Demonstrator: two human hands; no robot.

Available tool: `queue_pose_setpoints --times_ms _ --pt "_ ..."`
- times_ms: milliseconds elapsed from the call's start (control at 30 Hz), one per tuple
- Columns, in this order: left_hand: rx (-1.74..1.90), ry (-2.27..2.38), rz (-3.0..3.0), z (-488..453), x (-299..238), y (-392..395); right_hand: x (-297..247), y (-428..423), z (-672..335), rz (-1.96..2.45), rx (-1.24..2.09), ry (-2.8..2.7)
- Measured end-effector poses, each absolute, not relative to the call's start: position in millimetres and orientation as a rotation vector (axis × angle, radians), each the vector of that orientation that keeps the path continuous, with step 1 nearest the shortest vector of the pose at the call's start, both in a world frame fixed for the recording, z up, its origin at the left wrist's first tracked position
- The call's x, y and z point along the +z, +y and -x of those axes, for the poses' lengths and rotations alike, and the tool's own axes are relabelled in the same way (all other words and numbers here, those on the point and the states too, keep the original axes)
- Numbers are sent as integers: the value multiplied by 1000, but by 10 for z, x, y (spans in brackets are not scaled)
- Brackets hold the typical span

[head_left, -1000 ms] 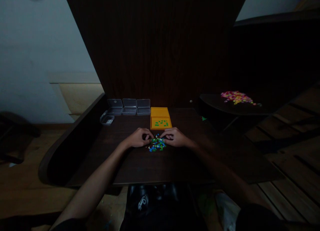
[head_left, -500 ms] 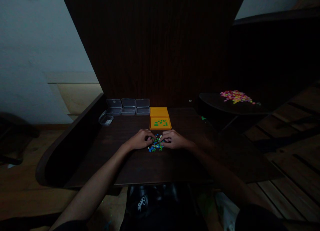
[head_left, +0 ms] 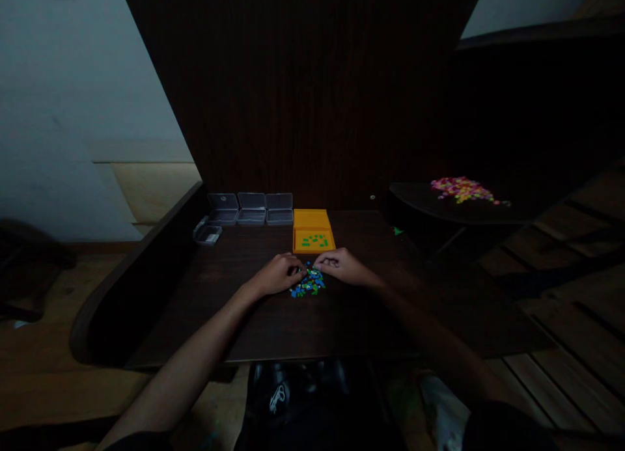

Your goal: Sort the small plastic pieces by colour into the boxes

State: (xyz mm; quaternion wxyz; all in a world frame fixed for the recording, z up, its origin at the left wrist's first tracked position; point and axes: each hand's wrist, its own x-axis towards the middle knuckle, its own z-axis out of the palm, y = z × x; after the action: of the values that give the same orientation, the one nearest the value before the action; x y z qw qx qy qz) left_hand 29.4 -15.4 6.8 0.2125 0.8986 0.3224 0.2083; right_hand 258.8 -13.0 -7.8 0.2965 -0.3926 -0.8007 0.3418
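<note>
A small heap of blue, green and white building bricks [head_left: 309,284] lies on the dark wooden desk. At its left edge my left hand [head_left: 280,273] rests with fingers curled together over the bricks; whatever they hold is hidden. On the far right side of the heap, my right hand [head_left: 342,266] has its thumb and forefinger pinched together. Anything in that pinch is too small to make out. Just beyond both hands stands an open yellow box [head_left: 312,250], lid leaning back, with several green bricks [head_left: 315,240] spread over its floor.
Several clear plastic boxes [head_left: 251,217] stand open along the back left of the desk [head_left: 273,334]. A heap of pink and yellow pieces [head_left: 461,189] lies on a side shelf [head_left: 420,200] at right. A small green piece [head_left: 397,230] is near that shelf. A raised side panel bounds the left.
My right hand has shifted slightly up and right, uncovering more of the heap. My left hand has moved very little, its fingers a bit lower. The yellow box stays put.
</note>
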Motion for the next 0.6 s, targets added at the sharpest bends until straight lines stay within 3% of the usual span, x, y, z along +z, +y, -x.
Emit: queue_pose_setpoints --times_ms 267,600 --pt "579 914 -2493 -297 31 -139 -20 173 -2711 1151 837 -1936" --pt "743 957 -2363 -263 49 -104 92 515 -2568 1399 566 -2242"
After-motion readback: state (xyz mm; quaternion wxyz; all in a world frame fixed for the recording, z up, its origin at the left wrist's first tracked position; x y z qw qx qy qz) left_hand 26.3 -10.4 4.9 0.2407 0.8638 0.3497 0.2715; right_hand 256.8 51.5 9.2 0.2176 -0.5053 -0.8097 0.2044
